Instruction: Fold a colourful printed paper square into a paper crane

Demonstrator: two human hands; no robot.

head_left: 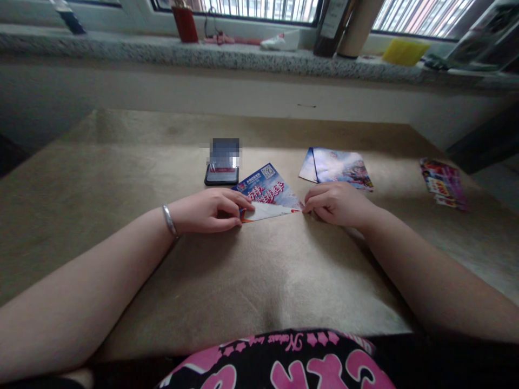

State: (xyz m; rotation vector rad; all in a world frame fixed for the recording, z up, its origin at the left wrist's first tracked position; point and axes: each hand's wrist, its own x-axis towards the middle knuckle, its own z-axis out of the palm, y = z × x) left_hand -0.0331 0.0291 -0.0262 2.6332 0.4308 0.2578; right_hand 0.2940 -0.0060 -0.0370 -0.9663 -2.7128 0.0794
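A blue and red printed leaflet [265, 190] lies on the brown table [121, 178], partly folded so its white underside shows along the near edge. My left hand [208, 210], a silver bangle on its wrist, pinches the leaflet's left corner with curled fingers. My right hand [334, 204] pinches the right corner, fingers pressed together. Both hands rest on the table top.
A dark phone [221, 173] lies just behind the leaflet. A folded blue leaflet [338, 167] lies at the right, and a pink one [444, 183] near the right edge. A stone windowsill [203, 54] behind holds a red cup, bottles and a yellow item.
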